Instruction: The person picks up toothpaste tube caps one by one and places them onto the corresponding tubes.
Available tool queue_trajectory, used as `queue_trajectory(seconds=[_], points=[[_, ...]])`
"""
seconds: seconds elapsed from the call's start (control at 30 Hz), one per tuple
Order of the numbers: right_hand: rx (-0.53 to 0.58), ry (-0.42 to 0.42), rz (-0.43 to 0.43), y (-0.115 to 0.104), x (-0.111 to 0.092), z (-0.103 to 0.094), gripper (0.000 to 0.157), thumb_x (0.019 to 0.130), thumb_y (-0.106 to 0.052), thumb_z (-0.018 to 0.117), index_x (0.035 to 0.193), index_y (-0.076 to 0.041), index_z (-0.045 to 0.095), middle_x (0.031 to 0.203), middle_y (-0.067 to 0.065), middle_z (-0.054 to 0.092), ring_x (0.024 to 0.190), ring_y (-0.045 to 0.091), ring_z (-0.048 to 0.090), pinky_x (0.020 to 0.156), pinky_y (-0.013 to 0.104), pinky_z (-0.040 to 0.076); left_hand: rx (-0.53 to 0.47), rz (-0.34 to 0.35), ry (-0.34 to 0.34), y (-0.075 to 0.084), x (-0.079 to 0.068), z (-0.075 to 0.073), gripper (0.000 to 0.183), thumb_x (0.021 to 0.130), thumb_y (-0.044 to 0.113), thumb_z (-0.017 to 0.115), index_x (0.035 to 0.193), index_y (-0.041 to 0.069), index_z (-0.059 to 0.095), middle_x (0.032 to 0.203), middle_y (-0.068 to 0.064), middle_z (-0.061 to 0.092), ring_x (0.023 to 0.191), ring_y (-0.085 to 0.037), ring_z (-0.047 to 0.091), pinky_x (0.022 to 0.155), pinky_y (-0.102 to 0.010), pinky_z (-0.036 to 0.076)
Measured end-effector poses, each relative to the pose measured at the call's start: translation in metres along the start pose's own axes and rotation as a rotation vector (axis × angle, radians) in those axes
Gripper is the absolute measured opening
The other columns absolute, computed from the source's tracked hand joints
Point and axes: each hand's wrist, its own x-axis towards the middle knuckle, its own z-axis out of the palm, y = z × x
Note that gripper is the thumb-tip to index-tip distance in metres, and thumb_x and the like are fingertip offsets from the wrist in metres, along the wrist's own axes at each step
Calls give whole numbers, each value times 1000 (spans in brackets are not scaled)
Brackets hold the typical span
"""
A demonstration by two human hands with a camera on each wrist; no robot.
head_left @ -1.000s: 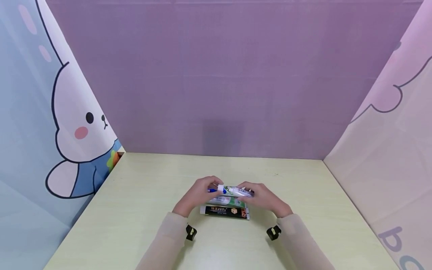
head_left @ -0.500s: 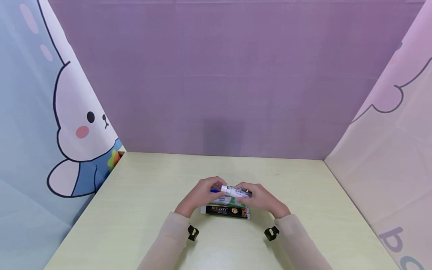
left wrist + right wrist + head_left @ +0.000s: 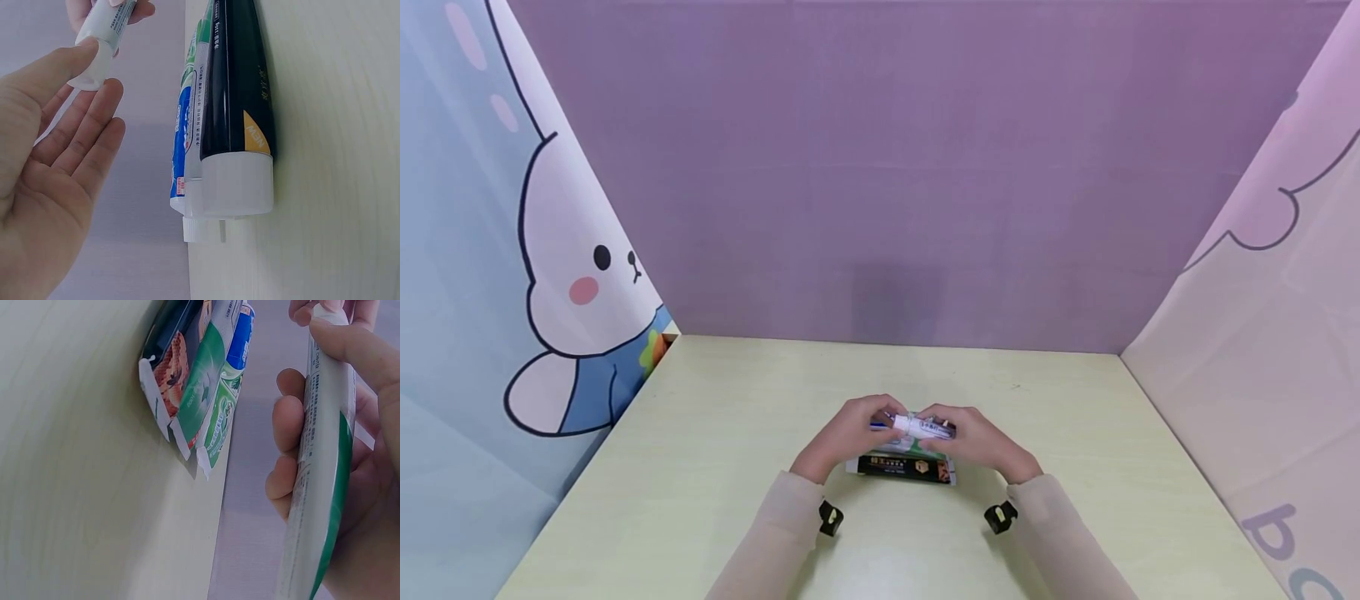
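Observation:
Both hands hold a white toothpaste tube [image 3: 925, 427] with a green stripe above several other tubes. My left hand [image 3: 856, 433] pinches its white cap [image 3: 94, 70] between thumb and fingers; the other fingers extend below it in the left wrist view. With my right hand [image 3: 977, 435] I grip the tube body, the thumb along one side and the fingers curled behind. Beneath lie a black toothpaste tube [image 3: 898, 467], a white-and-green tube [image 3: 200, 394] and a blue-and-green tube [image 3: 181, 144], side by side with their white caps toward the left.
The tubes lie on a pale wooden table [image 3: 737, 392]. A purple cloth wall [image 3: 887, 167] rises at its back edge. Printed curtains flank it, one with a rabbit [image 3: 602, 292] on the left. Small black wrist cameras [image 3: 831, 517] hang under the sleeves.
The held tube has turned in my fingers, so more of its white side shows. Both hands have shifted slightly closer together. The tubes on the table stay put.

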Motion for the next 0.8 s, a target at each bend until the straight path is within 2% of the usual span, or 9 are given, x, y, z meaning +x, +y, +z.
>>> queue_trajectory(seconds=[0.13, 0.37, 0.6, 0.8], points=[[-8, -2, 4, 0, 0, 1, 31, 95, -30, 72, 124, -21, 66, 104, -3, 67, 83, 12, 61, 73, 31, 53, -6, -1, 1, -2, 0, 1, 20, 96, 21, 72, 115, 20, 68, 111, 5, 67, 99, -11, 65, 80, -26, 55], [-9, -3, 9, -2, -1, 1, 33, 95, -30, 72, 125, -21, 65, 103, -5, 67, 84, 11, 63, 74, 30, 54, 8, 16, 17, -4, 0, 1, 21, 104, 29, 56, 117, 19, 69, 104, 9, 67, 94, -8, 64, 81, -28, 54], [-16, 0, -19, -2, -1, 1, 33, 95, -32, 72, 125, -20, 66, 105, -7, 67, 84, 10, 63, 74, 31, 54, 0, -42, 11, -6, -1, -1, 22, 103, 35, 58, 118, 23, 68, 103, 13, 66, 96, -7, 63, 87, -30, 52], [-10, 5, -27, 1, -1, 3, 32, 94, -31, 73, 124, -21, 66, 105, -6, 68, 84, 11, 63, 73, 30, 55, 7, -83, -1, -9, -3, 0, 23, 103, 41, 57, 116, 26, 68, 95, 9, 65, 88, -10, 61, 78, -31, 52]])
